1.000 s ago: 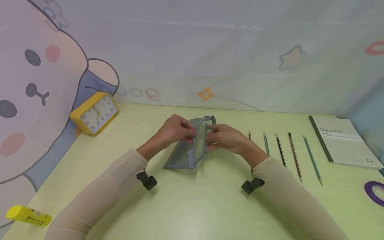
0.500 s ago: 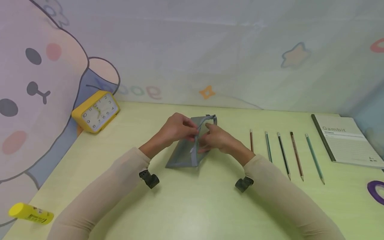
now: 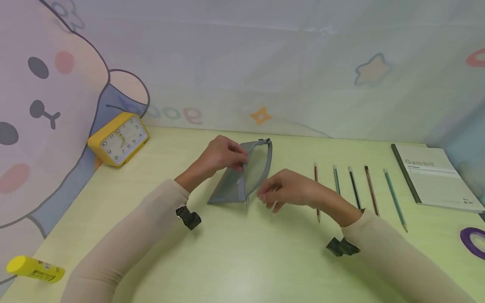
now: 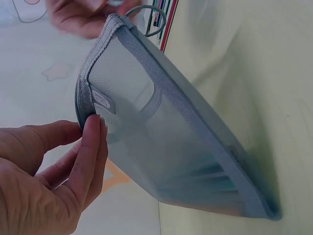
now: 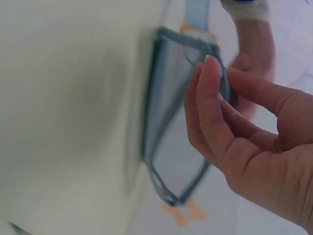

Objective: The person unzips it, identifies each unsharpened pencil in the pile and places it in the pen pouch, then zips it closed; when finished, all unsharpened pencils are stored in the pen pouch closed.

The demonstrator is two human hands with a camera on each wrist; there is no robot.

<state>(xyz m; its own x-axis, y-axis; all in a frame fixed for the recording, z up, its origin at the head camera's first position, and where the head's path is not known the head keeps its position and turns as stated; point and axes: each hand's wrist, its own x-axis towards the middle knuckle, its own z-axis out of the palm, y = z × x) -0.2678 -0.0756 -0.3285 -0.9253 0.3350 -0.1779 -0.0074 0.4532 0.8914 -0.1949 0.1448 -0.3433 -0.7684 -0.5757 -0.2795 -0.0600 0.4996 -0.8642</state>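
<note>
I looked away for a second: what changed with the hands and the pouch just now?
The right hand let go of the grey mesh pouch and drew back toward the person and the pencils, holding nothing now. The left hand still pinches the pouch's top edge, keeping it upright. Clock, notebook and glue stick stayed put.

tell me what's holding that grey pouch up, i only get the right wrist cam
observer: the left hand pinches the mesh pouch at its top edge between thumb and fingers.
operator: is the right hand on it
observer: the head view shows the right hand just apart from the pouch, loosely curled and holding nothing.
operator: anything further right
observer: five pencils lie in a row on the table.
</note>
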